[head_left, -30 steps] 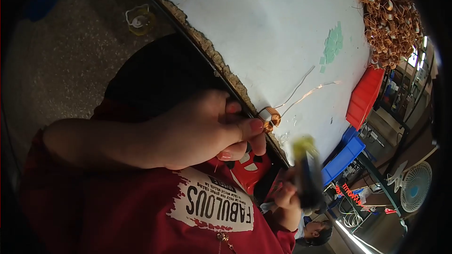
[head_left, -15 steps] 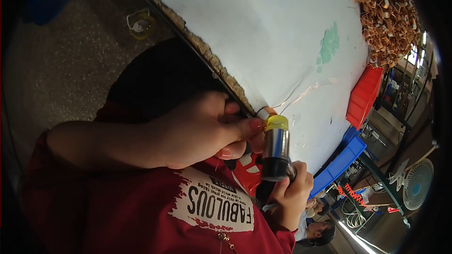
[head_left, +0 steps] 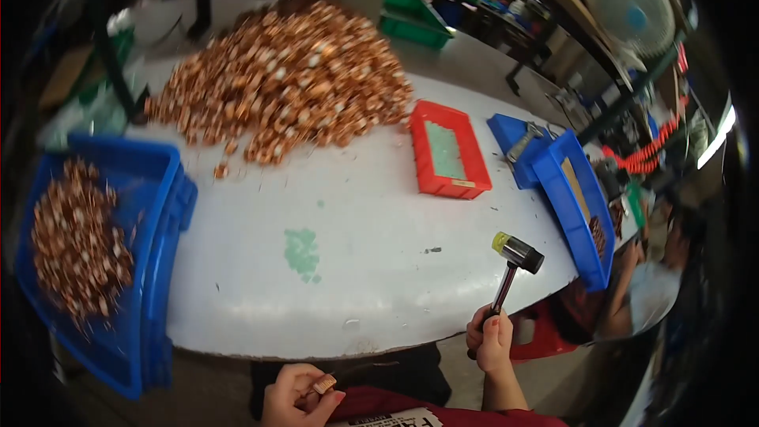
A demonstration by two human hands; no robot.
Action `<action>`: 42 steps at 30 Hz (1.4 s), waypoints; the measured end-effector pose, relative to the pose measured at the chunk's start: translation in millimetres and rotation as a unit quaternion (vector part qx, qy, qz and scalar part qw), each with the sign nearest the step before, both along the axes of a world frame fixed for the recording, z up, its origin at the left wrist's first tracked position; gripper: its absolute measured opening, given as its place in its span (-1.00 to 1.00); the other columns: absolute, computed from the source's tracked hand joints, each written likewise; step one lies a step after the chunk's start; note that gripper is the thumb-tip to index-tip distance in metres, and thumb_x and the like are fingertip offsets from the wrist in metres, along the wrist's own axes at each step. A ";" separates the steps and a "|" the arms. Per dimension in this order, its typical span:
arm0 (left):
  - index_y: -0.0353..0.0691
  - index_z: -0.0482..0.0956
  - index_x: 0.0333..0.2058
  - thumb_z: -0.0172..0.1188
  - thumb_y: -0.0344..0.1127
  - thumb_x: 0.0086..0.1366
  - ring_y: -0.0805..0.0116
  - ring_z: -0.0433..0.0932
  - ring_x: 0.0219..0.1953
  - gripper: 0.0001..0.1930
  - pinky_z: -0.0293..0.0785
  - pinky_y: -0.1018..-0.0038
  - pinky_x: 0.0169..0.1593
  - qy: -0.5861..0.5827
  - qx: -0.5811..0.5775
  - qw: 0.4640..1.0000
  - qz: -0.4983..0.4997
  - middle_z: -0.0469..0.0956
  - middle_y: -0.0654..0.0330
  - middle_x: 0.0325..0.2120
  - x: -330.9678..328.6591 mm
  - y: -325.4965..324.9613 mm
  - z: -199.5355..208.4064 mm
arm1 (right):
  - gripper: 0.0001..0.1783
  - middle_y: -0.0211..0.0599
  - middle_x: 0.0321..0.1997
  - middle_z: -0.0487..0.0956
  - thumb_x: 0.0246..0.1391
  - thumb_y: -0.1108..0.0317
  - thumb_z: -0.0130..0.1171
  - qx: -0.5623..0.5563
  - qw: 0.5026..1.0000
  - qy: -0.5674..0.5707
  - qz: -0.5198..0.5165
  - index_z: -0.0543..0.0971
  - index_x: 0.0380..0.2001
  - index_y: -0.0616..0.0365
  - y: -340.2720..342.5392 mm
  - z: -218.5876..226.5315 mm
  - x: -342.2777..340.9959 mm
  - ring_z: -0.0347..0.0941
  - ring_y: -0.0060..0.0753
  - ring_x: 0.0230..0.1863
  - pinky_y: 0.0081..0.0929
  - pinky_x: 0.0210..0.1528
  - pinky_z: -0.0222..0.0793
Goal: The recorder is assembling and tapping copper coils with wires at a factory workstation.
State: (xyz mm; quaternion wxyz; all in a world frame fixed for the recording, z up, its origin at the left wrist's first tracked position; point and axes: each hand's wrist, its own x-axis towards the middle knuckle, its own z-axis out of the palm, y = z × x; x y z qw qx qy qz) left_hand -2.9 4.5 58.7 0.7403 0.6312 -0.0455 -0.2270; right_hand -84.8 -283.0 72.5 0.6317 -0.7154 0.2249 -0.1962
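Your right grip [head_left: 493, 338] clasps the mallet [head_left: 522, 253] at four o'clock, its head now well apart from the copper coil [head_left: 324, 383] it overlapped half a second ago. Your left grip [head_left: 296, 397] pinches that coil between six and seven o'clock, now clear of the table's [head_left: 237, 269] edge.

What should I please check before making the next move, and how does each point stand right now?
1. Copper coil held in the left hand: ok.
2. Mallet gripped by its handle in the right hand: ok.
3. Mallet apart from the red bin: ok.
4. White tabletop free of loose green pieces: not ok, a cluster lies there.
5. Copper coil undamaged: cannot tell, too small in view.
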 end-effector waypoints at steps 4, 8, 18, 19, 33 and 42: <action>-0.34 0.44 -0.21 0.23 -0.55 0.13 0.58 0.28 -0.67 -0.76 0.23 0.70 -0.58 -0.123 0.088 0.987 0.045 0.51 0.27 -0.55 1.3 -28.3 15.6 | -0.55 -0.49 -0.75 0.22 0.27 -0.05 -0.12 -0.029 0.997 -0.037 -0.061 0.32 -0.42 0.15 -16.7 -4.3 -17.3 -0.02 -0.68 -0.78 -0.69 -0.74 -0.13; -0.33 0.44 -0.21 0.19 -0.46 0.21 0.58 0.27 -0.66 -0.81 0.21 0.71 -0.59 -0.488 0.126 0.860 -0.075 0.49 0.27 -0.55 26.6 -33.4 25.5 | -0.58 -0.51 -0.73 0.26 0.28 0.00 -0.14 -0.120 0.988 -0.025 -0.092 0.33 -0.48 0.12 -33.0 6.4 -26.2 -0.01 -0.67 -0.76 -0.68 -0.70 -0.07; -0.18 0.35 -0.47 0.24 -0.45 0.13 0.52 0.28 -0.65 -0.81 0.19 0.65 -0.59 -0.802 0.307 0.491 -0.145 0.49 0.19 -0.55 65.9 -34.7 94.0 | -0.69 -0.47 -0.69 0.28 0.28 0.20 -0.15 -0.248 0.960 0.074 -0.106 0.35 -0.47 0.17 -67.1 -3.6 -19.8 0.09 -0.58 -0.67 -0.55 -0.58 0.05; -0.19 0.36 -0.47 0.23 -0.46 0.13 0.51 0.27 -0.66 -0.83 0.17 0.63 -0.61 -0.780 0.333 0.515 -0.125 0.48 0.20 -0.55 74.7 -30.3 105.8 | -0.69 -0.49 -0.69 0.26 0.28 0.20 -0.15 -0.262 0.953 0.069 -0.135 0.35 -0.47 0.17 -67.7 -4.0 -23.8 0.07 -0.59 -0.67 -0.56 -0.58 0.03; -0.34 0.47 -0.39 0.15 -0.31 0.13 -0.04 0.47 -0.40 -0.81 0.44 0.16 -0.30 -0.400 0.798 0.340 0.296 0.46 -0.05 -0.43 215.5 196.1 143.1 | -0.64 -0.55 -0.62 0.18 0.35 0.14 -0.23 -0.263 0.957 0.023 -0.119 0.32 -0.46 0.12 -96.3 -47.4 -36.2 0.02 -0.66 -0.60 -0.65 -0.52 -0.02; -0.31 0.47 -0.45 0.13 -0.32 0.18 0.06 0.51 -0.49 -0.85 0.45 0.29 -0.37 -0.502 0.572 0.639 0.110 0.54 0.04 -0.48 180.6 41.3 132.7 | -0.65 -0.46 -0.54 0.28 0.34 0.13 -0.18 -0.274 0.950 0.079 -0.125 0.38 -0.36 0.19 -86.8 -32.2 -27.2 0.10 -0.59 -0.54 -0.63 -0.45 0.05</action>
